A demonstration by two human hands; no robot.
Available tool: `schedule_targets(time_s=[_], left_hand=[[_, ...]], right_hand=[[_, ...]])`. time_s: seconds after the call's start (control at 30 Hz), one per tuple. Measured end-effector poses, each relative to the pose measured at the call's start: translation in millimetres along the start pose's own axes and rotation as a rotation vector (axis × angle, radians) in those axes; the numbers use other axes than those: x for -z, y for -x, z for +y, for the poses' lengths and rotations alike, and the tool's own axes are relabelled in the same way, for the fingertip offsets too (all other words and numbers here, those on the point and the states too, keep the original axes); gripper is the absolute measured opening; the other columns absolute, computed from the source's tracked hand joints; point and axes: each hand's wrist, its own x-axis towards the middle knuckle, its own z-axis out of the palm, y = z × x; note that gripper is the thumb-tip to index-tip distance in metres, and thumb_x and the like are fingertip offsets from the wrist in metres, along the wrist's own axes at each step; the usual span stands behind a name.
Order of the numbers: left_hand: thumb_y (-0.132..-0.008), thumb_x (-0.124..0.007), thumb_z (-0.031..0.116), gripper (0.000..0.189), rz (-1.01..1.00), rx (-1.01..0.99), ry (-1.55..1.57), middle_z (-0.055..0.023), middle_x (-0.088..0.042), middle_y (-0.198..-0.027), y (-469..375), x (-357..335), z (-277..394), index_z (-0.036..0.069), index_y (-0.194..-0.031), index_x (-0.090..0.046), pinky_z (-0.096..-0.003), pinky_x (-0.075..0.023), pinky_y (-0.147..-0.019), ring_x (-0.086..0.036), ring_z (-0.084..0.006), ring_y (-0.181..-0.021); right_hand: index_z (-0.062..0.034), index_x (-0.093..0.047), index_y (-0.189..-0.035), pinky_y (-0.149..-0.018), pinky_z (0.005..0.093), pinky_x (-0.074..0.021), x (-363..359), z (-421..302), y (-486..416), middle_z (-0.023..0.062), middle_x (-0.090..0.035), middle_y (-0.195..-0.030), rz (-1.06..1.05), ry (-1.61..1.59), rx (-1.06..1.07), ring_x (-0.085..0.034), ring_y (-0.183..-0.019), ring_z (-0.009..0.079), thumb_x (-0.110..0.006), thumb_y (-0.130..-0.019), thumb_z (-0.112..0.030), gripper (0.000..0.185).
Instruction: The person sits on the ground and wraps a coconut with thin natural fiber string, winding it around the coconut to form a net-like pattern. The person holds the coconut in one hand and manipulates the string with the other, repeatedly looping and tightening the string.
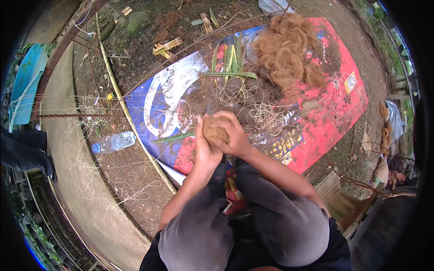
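A round ball wrapped in brown fibre (214,130) is cupped between both hands above my knees. My left hand (206,150) presses on its left side and underside, with the fingers pointing up. The fingers of my right hand (235,135) curl over its top and right side. Beyond the hands, several dark soil balls (249,100) lie close together on a printed banner sheet (325,135). Loops of pale string (268,117) lie over and beside them. A large heap of brown fibre (288,50) rests at the far right of the sheet.
Long green leaf strips (230,57) lie on the sheet behind the soil balls. A clear plastic bottle (115,141) lies on the ground at left, beside a thin bamboo pole (113,76). Pale threads stretch across the left. A person's leg (25,150) shows on the concrete strip (67,176).
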Motion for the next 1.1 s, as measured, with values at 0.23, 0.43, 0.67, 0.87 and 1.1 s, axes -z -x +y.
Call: schedule_targets(time_s=[0.23, 0.43, 0.67, 0.87, 1.1], left_hand=[[-0.099, -0.052, 0.020, 0.027, -0.012, -0.489, -0.446, -0.0118, -0.060, -0.115, -17, 9, -10, 0.002, -0.118, -0.054, -0.0342, -0.0494, -0.092, -0.059, -0.0193, -0.108], [-0.099, -0.053, 0.028, 0.024, 0.026, -0.191, -0.115, -0.0082, -0.062, -0.103, -24, 20, 1, 0.007, -0.109, -0.057, -0.0363, -0.0515, -0.089, -0.061, -0.0198, -0.100], [-0.098, -0.055, 0.037, 0.029, 0.031, -0.018, -0.106, -0.0051, -0.062, -0.101, -14, 14, -1, 0.011, -0.108, -0.056, -0.0360, -0.0522, -0.085, -0.062, -0.0177, -0.096], [-0.095, -0.059, 0.018, 0.018, 0.003, -0.314, -0.266, -0.0059, -0.060, -0.102, -13, 8, -8, 0.008, -0.110, -0.055, -0.0347, -0.0524, -0.084, -0.061, -0.0185, -0.097], [-0.097, -0.053, 0.016, 0.010, -0.019, -0.153, -0.089, -0.0067, -0.059, -0.099, -18, 26, -5, 0.010, -0.105, -0.054, -0.0356, -0.0526, -0.084, -0.061, -0.0201, -0.096]], right_hand=[[0.0006, -0.057, -0.119, -0.097, 0.0340, -0.0419, -26, -5, 9, 0.0153, -0.060, -0.113, 0.295, -0.549, -0.936, -0.056, -0.109, 0.0213, -0.038, -0.103, -0.028, 0.038], [-0.0001, -0.056, -0.125, -0.106, 0.0385, -0.0379, -8, -2, 1, 0.0201, -0.058, -0.123, 0.074, -0.139, -0.202, -0.053, -0.121, 0.0346, -0.046, -0.099, -0.030, 0.041], [0.0024, -0.062, -0.115, -0.093, 0.0392, -0.0487, 0, -3, 5, 0.0177, -0.064, -0.113, -0.021, -0.067, -0.155, -0.062, -0.107, 0.0312, -0.056, -0.097, -0.028, 0.036], [0.0014, -0.063, -0.114, -0.092, 0.0364, -0.0465, -16, -7, 9, 0.0144, -0.064, -0.109, 0.215, -0.331, -0.557, -0.060, -0.104, 0.0283, -0.049, -0.102, -0.026, 0.033], [-0.0011, -0.062, -0.116, -0.095, 0.0375, -0.0449, -3, -8, 4, 0.0173, -0.063, -0.111, 0.013, -0.040, 0.019, -0.060, -0.106, 0.0302, -0.060, -0.093, -0.023, 0.032]])
